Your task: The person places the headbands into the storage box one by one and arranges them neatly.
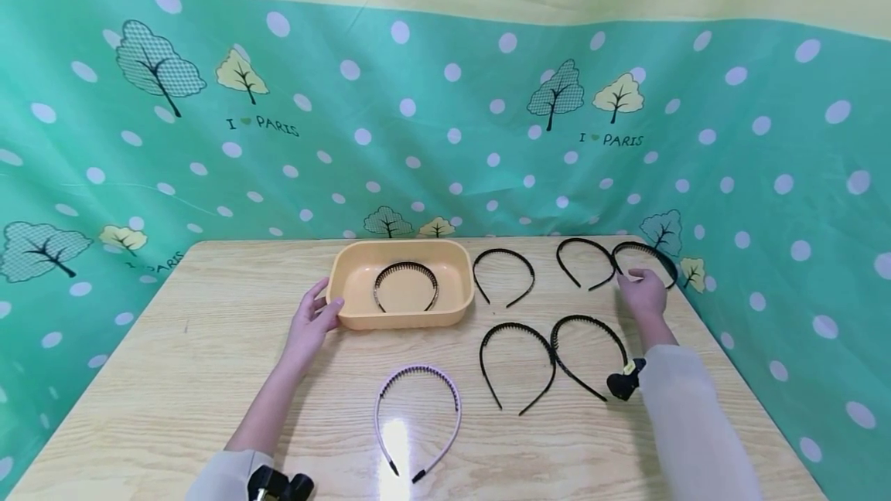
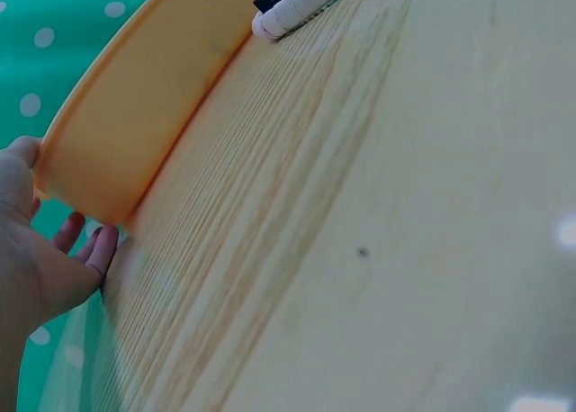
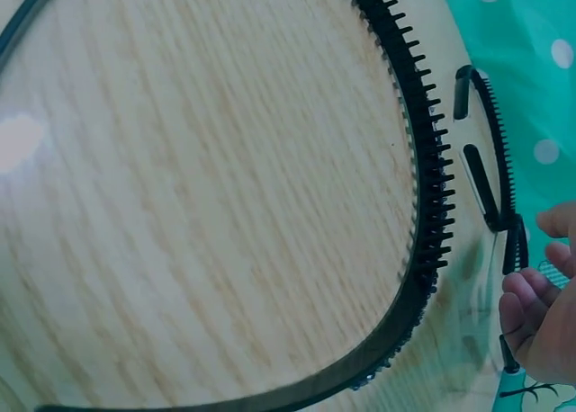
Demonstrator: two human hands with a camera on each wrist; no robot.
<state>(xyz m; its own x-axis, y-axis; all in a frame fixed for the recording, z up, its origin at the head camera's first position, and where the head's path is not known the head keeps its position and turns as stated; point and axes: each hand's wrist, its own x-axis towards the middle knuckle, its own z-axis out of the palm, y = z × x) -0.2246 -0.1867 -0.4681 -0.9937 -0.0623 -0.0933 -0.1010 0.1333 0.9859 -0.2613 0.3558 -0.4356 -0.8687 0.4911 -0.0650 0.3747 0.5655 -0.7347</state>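
My left hand point(image 1: 311, 323) holds the left end of a shallow orange plastic tray point(image 1: 400, 321), thumb at the rim and fingers against the outer wall. The left wrist view shows this hand point(image 2: 45, 259) at the corner of the tray point(image 2: 126, 115). Inside the tray lies a black toothed headband point(image 1: 407, 266). Over at the far right, my right hand point(image 1: 643, 296) reaches to another black headband point(image 1: 647, 247), fingertips right at its left leg. In the right wrist view, thumb and fingers of this hand point(image 3: 544, 313) stand apart beside the headband's end.
Several more black headbands lie right of the tray, among them one point(image 1: 504, 251) beside it and one point(image 1: 515, 325) nearer. A lilac headband point(image 1: 418, 368) rests in front on the wooden table point(image 1: 209, 362). A green dotted cloth point(image 1: 445, 130) hangs behind and at the sides.
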